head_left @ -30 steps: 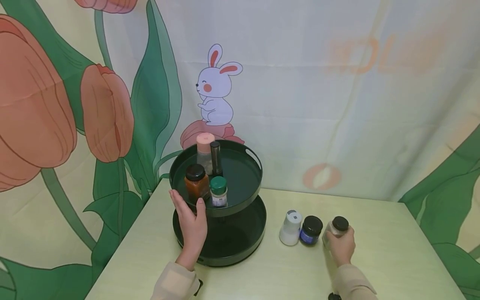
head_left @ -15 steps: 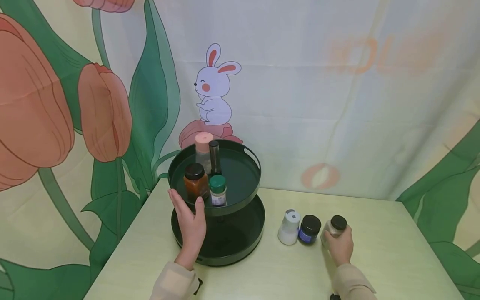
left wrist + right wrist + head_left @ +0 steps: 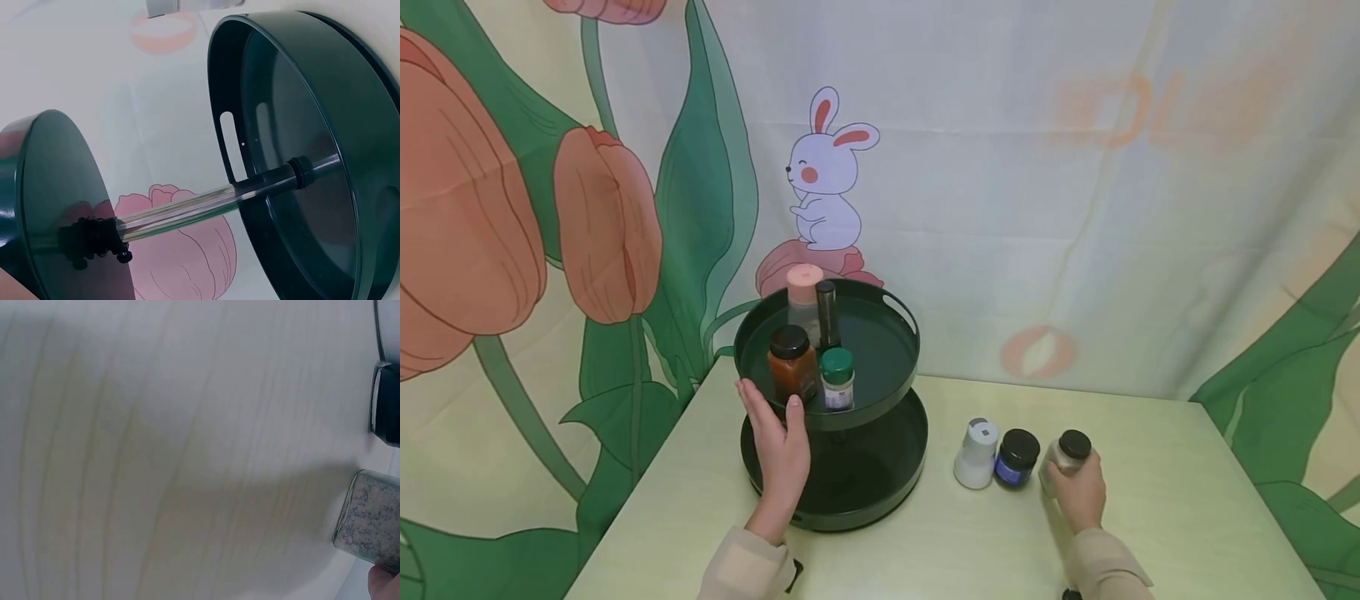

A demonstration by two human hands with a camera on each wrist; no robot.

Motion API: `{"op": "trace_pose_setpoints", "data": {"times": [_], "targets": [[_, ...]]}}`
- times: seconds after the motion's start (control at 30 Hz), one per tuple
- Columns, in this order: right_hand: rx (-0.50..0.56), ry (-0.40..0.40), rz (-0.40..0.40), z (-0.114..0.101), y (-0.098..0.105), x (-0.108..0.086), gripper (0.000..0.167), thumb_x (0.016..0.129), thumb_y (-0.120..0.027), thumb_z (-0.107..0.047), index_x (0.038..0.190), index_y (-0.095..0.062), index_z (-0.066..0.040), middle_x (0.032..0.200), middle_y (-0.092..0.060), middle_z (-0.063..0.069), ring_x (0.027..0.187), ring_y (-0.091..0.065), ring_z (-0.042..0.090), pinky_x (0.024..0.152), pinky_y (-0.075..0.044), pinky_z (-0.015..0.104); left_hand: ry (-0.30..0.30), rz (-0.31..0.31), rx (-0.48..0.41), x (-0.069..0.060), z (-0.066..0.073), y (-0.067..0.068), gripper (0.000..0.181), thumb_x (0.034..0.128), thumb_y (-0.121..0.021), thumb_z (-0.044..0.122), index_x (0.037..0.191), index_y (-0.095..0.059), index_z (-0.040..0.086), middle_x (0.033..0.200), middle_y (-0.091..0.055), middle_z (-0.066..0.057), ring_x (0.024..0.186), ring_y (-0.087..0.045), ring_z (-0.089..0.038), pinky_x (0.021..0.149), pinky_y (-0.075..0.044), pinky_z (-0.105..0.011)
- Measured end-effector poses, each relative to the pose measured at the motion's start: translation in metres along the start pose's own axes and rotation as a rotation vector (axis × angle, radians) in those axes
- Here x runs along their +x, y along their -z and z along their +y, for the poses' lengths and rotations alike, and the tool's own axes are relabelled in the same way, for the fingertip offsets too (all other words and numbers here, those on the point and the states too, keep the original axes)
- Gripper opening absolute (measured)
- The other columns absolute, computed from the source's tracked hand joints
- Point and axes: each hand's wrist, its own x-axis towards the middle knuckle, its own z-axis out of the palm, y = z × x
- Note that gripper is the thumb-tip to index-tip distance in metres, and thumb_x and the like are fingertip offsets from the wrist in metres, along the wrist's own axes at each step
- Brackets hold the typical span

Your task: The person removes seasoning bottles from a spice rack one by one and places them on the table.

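Note:
My left hand [image 3: 784,454] touches the front left of the upper round green tray [image 3: 883,354], fingers extended along its rim. On this tray stand an orange-brown jar with a black lid [image 3: 792,367], a small green-capped bottle [image 3: 838,383], a pink-capped bottle [image 3: 803,292] and a slim black container [image 3: 827,312]. My right hand [image 3: 1082,496] grips a clear jar with a black lid [image 3: 1074,444], upright on the table. Speckled contents show through this clear jar [image 3: 372,515] in the right wrist view, with a fingertip [image 3: 381,584] against it.
Below the upper tray is a lower green tray [image 3: 865,479]; a clear post [image 3: 187,215] joins them. A white bottle [image 3: 976,458] and a blue-labelled jar [image 3: 1017,462] stand left of my right hand. A black lid [image 3: 1071,594] shows at the bottom edge. A printed curtain [image 3: 970,208] hangs behind.
The upper tray has turned slightly: its front jars have shifted a little right relative to the rim, its back ones left. My right hand still holds the clear jar in place.

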Motion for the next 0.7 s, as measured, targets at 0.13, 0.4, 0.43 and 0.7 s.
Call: {"op": "trace_pose_setpoints", "data": {"times": [0.13, 0.4, 0.43, 0.7], "targets": [[-0.014, 0.005, -0.005, 0.0, 0.0, 0.0, 0.072, 0.078, -0.059, -0.017, 0.134, -0.019, 0.007, 0.127, -0.037, 0.03, 0.115, -0.038, 0.045, 0.096, -0.03, 0.054, 0.0, -0.011, 0.005, -0.003, 0.003, 0.0, 0.074, 0.0913, -0.039, 0.039, 0.142, 0.007, 0.01, 0.149, 0.013, 0.0, 0.137, 0.007, -0.02, 0.109, -0.005, -0.048], [-0.02, 0.007, -0.012, 0.002, 0.0, 0.0, 0.072, 0.079, -0.058, -0.018, 0.134, -0.019, 0.008, 0.126, -0.037, 0.031, 0.115, -0.038, 0.045, 0.096, -0.031, 0.054, -0.009, -0.043, 0.014, -0.009, 0.005, 0.0, 0.075, 0.091, -0.042, 0.036, 0.142, 0.008, 0.011, 0.148, 0.016, 0.001, 0.137, 0.007, -0.02, 0.109, -0.007, -0.049], [-0.019, 0.006, -0.014, 0.002, 0.0, 0.0, 0.073, 0.079, -0.058, -0.018, 0.134, -0.019, 0.008, 0.126, -0.037, 0.031, 0.115, -0.038, 0.045, 0.096, -0.031, 0.054, -0.01, -0.047, 0.017, -0.01, 0.005, 0.0, 0.076, 0.091, -0.042, 0.036, 0.142, 0.008, 0.01, 0.148, 0.016, 0.001, 0.137, 0.008, -0.02, 0.109, -0.007, -0.049], [-0.012, 0.011, -0.028, 0.002, 0.002, -0.001, 0.073, 0.079, -0.058, -0.019, 0.134, -0.019, 0.007, 0.127, -0.037, 0.03, 0.116, -0.038, 0.045, 0.096, -0.03, 0.055, -0.008, -0.072, 0.029, -0.016, 0.007, -0.001, 0.078, 0.0903, -0.045, 0.033, 0.142, 0.01, 0.012, 0.148, 0.019, 0.001, 0.137, 0.008, -0.019, 0.108, -0.009, -0.049]]}}
